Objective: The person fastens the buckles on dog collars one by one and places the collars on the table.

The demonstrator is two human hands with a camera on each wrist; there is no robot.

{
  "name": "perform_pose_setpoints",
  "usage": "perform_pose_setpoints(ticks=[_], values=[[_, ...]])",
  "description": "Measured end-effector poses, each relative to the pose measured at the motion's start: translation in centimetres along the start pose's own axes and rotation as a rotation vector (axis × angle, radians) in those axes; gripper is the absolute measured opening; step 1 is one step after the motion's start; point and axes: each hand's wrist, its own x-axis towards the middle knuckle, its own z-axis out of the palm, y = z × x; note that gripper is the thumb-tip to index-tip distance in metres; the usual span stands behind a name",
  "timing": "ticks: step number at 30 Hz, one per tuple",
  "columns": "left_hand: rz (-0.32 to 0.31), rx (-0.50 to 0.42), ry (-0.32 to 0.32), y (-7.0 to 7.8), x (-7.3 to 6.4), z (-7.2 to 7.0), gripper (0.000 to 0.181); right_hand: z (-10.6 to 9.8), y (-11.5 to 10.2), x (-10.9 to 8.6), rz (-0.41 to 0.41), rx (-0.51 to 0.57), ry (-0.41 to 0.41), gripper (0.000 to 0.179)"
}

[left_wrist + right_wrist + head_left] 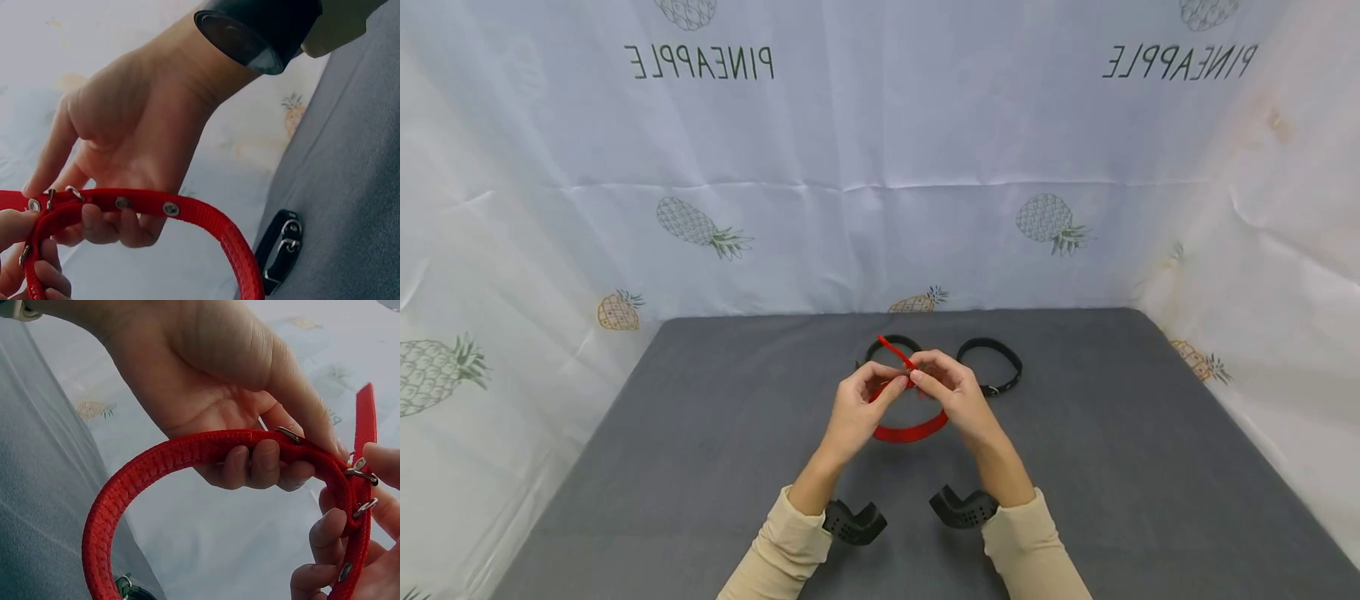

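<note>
A red pet collar (pixel 912 434) is held up in a loop between both hands above the table. My left hand (pixel 852 414) grips the eyelet side, its fingers curled round the strap in the left wrist view. My right hand (pixel 964 403) curls its fingers round the padded band and pinches close to the metal buckle (pixel 364 477). Beyond the buckle, the collar's free tip (pixel 366 415) sticks out past the fingertips. Metal eyelets (pixel 170 209) dot the strap. Thumbs and fingertips of both hands meet at the buckle.
Two black collars lie looped on the grey table (pixel 715 467) beyond the hands: one black collar (pixel 1017 367) right of them, the other black collar (pixel 880 342) partly hidden behind them. A pineapple-print curtain (pixel 865 142) walls the back and sides.
</note>
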Motion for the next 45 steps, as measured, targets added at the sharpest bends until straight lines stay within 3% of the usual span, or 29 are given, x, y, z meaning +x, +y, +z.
perform_pose_setpoints(ticks=[10,20,29,33,45], values=[[-0.049,-0.002,0.074,0.2,0.1,0.3,0.016,0.1,0.1,0.1,-0.006,0.059,-0.034,0.021],[-0.039,-0.033,0.026,0.1,0.0,0.0,0.016,0.1,0.5,0.0,-0.04,0.086,-0.062,0.019],[-0.04,-0.029,0.023,0.2,0.0,-0.3,0.016,0.1,-0.2,-0.2,0.012,0.058,-0.066,0.012],[-0.04,-0.023,0.035,0.4,0.0,-0.3,0.016,0.2,-0.6,-0.1,0.03,0.034,-0.049,0.026],[-0.049,-0.024,0.044,0.4,0.0,-0.3,0.016,0.2,-0.7,-0.1,0.081,0.012,-0.048,0.031]])
